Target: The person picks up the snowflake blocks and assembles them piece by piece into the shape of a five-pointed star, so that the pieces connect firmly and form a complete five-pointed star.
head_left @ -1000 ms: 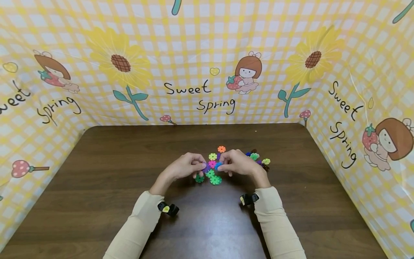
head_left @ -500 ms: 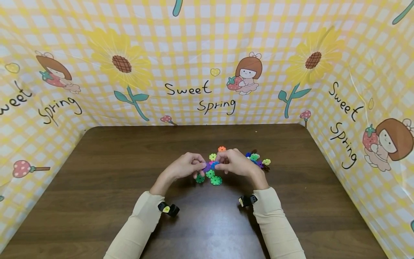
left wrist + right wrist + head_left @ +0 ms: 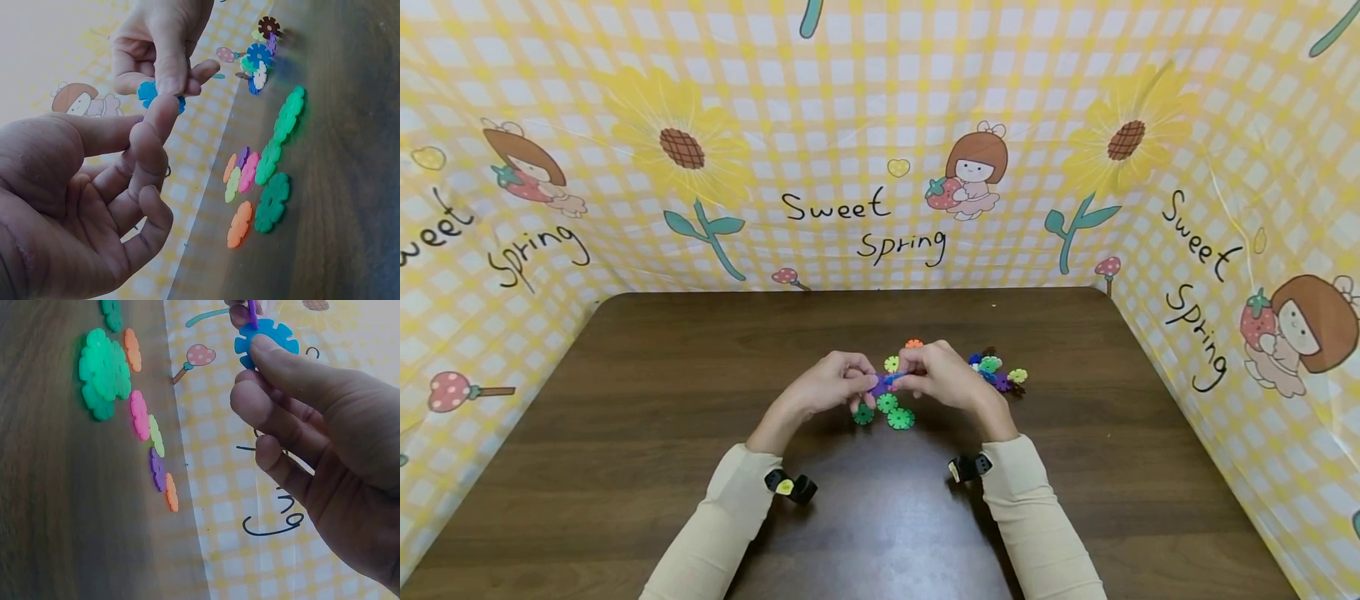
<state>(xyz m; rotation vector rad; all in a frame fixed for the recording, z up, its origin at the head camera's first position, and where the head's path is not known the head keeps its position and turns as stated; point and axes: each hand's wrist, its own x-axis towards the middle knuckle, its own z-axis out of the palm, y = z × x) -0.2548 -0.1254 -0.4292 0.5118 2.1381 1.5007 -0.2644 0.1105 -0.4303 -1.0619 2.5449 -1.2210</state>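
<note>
"Item one, the left hand (image 3: 829, 386)?"

"On my remote feed it is pinching one notched purple disc (image 3: 881, 387) between thumb and finger."

"Item two, the right hand (image 3: 951, 379)?"

"I am seeing it holding one notched blue disc (image 3: 269, 329) in thumb and finger, the other fingers curling loosely. Both discs are meeting between the fingertips of the two hands; whether their notches are interlocking, I am failing to tell."

"Loose stock?"

"Three green discs (image 3: 900, 418) are lying flat on the bench (image 3: 1045, 500), nearer the wearer than the fingertips, the darkest below the left hand. One orange disc (image 3: 239, 225) is lying near that darkest one. Between and beyond the hands I am listing one pink disc (image 3: 139, 415), one yellow disc (image 3: 156, 436), one flat purple piece (image 3: 157, 470) and a farther orange piece (image 3: 172, 492)."

"Assembled stock?"

"One mixed cluster (image 3: 991, 364), showing brown, blue, green, white, purple and yellow, is sitting just to the right of the right hand, beyond its wrist."
</note>
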